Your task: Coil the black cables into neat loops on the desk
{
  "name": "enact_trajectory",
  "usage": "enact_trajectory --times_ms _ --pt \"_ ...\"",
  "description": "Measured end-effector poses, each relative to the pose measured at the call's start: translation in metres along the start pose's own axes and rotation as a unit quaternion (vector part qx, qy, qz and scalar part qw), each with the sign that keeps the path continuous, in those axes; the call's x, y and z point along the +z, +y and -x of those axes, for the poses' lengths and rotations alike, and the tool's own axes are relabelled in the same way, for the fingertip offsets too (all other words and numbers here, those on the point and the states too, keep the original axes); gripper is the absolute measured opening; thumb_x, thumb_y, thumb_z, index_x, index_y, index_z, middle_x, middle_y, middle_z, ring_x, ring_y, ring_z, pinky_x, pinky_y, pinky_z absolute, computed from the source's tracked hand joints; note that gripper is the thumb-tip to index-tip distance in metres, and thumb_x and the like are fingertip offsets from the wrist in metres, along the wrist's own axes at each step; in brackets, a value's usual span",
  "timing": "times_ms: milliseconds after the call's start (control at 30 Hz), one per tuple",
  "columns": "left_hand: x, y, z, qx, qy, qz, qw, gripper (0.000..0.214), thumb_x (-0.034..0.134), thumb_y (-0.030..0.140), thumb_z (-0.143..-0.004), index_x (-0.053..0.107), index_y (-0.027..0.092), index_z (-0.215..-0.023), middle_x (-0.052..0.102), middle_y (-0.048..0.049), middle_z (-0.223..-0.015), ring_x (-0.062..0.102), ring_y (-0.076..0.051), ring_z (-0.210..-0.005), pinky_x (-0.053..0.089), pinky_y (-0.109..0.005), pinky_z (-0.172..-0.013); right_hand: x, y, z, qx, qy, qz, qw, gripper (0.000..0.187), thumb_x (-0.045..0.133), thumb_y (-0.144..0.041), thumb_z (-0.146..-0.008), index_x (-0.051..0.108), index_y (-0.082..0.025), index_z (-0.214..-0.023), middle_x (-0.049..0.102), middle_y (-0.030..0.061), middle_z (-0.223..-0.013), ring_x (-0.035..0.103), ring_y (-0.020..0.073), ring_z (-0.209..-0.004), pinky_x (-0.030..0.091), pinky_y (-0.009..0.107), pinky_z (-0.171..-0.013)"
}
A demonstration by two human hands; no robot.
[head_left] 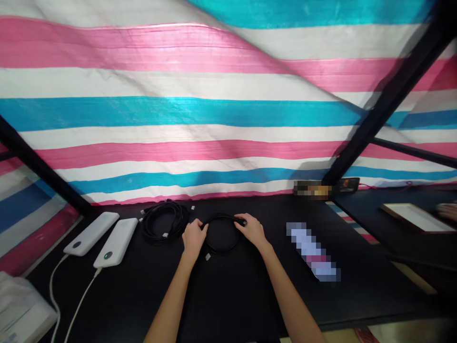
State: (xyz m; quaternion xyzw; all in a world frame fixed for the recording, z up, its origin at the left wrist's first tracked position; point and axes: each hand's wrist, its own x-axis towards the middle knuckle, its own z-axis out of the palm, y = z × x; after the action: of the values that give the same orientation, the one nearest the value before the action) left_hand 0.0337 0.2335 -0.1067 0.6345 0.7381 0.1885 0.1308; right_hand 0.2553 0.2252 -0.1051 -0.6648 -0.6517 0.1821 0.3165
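Hands: left hand [193,237] and right hand [252,228] set apart, each closed over an opposite side of the black cable loop, fingers curled onto it.
Main item: black cable loop [222,216], one round coil lying flat on the surface, directly ahead of the forearms, between the hands.
Orientation: round, with no clear long axis; its span runs left to right from hand to hand.
Nearest end: small pale connector [207,256] at the loop's lower left, nearer the left hand.
Adjacent: second black cable coil [164,221], loosely bundled, just left of the left hand, pale connectors at its edges.
Further left: two white power banks [116,242], side by side, with white charging leads [80,305] trailing toward the near edge.
Right side: pixelated flat item [312,252], unidentifiable, lying at a slant, well beyond the right hand.
Support: dark surface [232,305] beneath all of these.
Backdrop: pink, white and blue striped tarp [178,109].
Far right: a hand, probably another person's [446,211], beside a pale framed board [417,217].
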Motion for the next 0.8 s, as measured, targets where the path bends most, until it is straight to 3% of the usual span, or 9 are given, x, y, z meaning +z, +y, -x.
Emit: enact_trajectory --times_ms 100,233,333,400,800 --pt "0.000 0.004 0.002 0.038 0.047 0.006 0.998 0.020 0.056 0.039 -0.082 0.061 0.021 -0.089 0.063 -0.0055 -0.080 0.055 -0.023 -0.095 0.043 -0.028 -0.065 0.000 0.001 0.000 -0.018 0.002 0.032 0.999 0.024 0.059 -0.036 -0.077 0.068 -0.033 -0.099 0.068 -0.0013 -0.096 0.062 0.0176 -0.082 0.045 0.028 -0.068" --pt "0.003 0.006 -0.002 0.102 0.107 0.048 0.988 0.029 0.052 0.036 -0.085 0.058 0.023 -0.111 0.058 -0.0080 -0.109 0.050 -0.022 -0.104 0.046 -0.031 -0.079 0.004 0.005 -0.002 -0.055 0.017 0.036 0.998 0.030 0.058 -0.031 -0.077 0.065 -0.028 -0.105 0.068 0.0014 -0.095 0.059 0.0192 -0.091 0.045 0.031 -0.078" --pt "0.008 0.004 -0.010 0.170 0.064 0.085 0.980 0.032 0.049 0.028 -0.088 0.057 0.023 -0.118 0.058 -0.0064 -0.118 0.050 -0.020 -0.108 0.041 -0.033 -0.091 0.009 0.006 -0.005 -0.101 -0.002 0.020 0.995 0.036 0.052 -0.022 -0.079 0.061 -0.027 -0.113 0.066 0.0027 -0.106 0.058 0.0191 -0.099 0.041 0.036 -0.087" --pt "0.010 0.002 -0.014 0.188 0.035 0.095 0.977 0.031 0.049 0.024 -0.088 0.058 0.023 -0.118 0.061 -0.0051 -0.115 0.052 -0.019 -0.106 0.041 -0.033 -0.091 0.012 0.006 -0.007 -0.120 -0.011 0.017 0.993 0.036 0.048 -0.019 -0.080 0.061 -0.026 -0.113 0.065 0.0027 -0.110 0.058 0.0192 -0.101 0.037 0.040 -0.092" --pt "0.010 0.005 -0.013 0.163 0.010 0.063 0.985 0.025 0.052 0.020 -0.085 0.066 0.021 -0.106 0.061 -0.0054 -0.099 0.055 -0.018 -0.097 0.043 -0.031 -0.088 0.016 0.010 -0.008 -0.110 -0.018 0.027 0.993 0.029 0.054 -0.028 -0.082 0.065 -0.026 -0.109 0.066 0.0041 -0.099 0.058 0.0208 -0.096 0.042 0.038 -0.086"
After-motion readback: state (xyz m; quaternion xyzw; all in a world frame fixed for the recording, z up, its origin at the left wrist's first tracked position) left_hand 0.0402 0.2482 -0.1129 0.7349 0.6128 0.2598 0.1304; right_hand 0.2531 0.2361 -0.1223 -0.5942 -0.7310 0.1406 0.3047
